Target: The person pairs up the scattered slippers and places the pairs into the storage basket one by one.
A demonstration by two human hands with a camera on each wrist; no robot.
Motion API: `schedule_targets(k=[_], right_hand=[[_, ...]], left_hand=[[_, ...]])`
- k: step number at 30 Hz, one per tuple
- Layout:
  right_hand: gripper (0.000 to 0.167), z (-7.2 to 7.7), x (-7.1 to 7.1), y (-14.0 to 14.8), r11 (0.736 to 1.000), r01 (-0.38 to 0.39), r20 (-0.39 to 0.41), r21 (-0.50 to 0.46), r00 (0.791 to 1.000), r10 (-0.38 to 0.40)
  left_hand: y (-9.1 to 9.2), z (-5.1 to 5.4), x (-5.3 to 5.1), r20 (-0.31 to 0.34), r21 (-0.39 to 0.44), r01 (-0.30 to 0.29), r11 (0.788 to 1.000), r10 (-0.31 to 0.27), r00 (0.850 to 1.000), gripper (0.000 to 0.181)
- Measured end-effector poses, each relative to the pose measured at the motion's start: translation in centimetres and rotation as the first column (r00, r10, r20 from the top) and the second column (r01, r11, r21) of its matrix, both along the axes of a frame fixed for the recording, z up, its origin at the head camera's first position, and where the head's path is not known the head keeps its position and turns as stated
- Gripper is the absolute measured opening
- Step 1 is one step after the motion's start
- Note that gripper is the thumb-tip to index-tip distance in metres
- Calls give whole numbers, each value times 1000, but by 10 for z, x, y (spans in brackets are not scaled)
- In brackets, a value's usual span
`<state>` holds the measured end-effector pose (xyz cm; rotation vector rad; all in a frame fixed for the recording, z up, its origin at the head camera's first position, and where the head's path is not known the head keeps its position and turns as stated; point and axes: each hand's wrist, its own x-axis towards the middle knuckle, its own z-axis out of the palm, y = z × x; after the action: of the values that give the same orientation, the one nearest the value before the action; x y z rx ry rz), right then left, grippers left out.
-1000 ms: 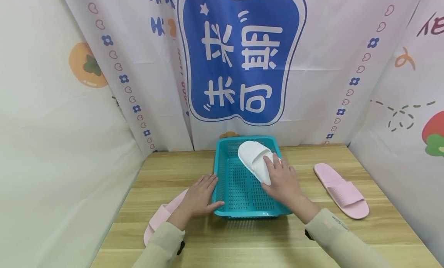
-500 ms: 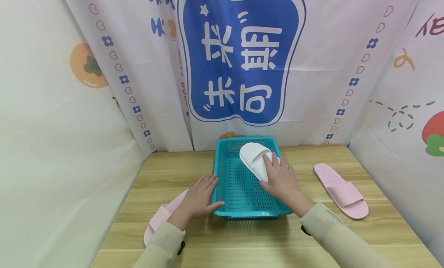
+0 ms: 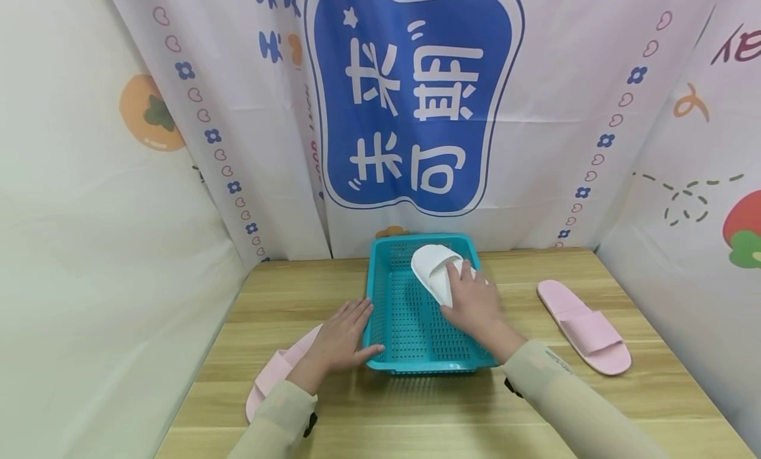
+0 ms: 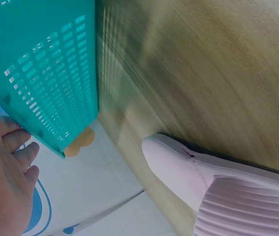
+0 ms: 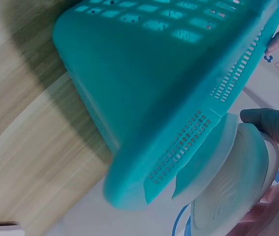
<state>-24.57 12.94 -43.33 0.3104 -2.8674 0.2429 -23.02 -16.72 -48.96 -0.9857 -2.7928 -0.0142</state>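
Observation:
In the head view a white slipper [image 3: 436,267] is held slanted over the right part of a teal basket [image 3: 408,314]; my right hand [image 3: 475,307] grips its near end from above. The right wrist view shows the thumb and fingers around the white slipper [image 5: 233,182] beside the basket rim. My left hand [image 3: 341,333] rests on the basket's left rim with straight fingers. Below its wrist lies a pink slipper [image 3: 276,372], partly hidden by the hand and sleeve. The left wrist view shows the relaxed fingers along the basket rim, with the pink slipper [image 4: 247,196] on the table.
Another pink slipper [image 3: 585,328] lies on the wooden table [image 3: 416,426] right of the basket. A printed cloth [image 3: 553,82] hangs behind the table, with pale cloth walls at both sides.
My right hand and forearm have shifted slightly left and up, and the white slipper's near end has moved with them. My left hand stays on the rim; the basket has not visibly moved.

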Motion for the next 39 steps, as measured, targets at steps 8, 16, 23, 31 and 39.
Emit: schedule_targets(k=[8,16,23,31,39], right_hand=[[88,-1,-7,-4,1000,25,31,-14,999,-25],[88,-2,-11,-11,999,45,42,-11,998,-44],[88,-6,-14,-16,997,70,71,-19,995,-68],[85,-8,-20,-20,994,103,88,-20,991,-101],[84,-6,-24,-24,990,136,120,-24,984,-132]], left_hand=[[0,0,-1,6,0,-1,1000,1,1000,89],[1,2,-1,17,-15,-15,1000,15,1000,89],[0,1,-1,15,-10,-7,1000,7,1000,90],[-1,-1,-1,4,7,-4,1000,4,1000,90],[0,1,0,12,5,-6,1000,6,1000,90]])
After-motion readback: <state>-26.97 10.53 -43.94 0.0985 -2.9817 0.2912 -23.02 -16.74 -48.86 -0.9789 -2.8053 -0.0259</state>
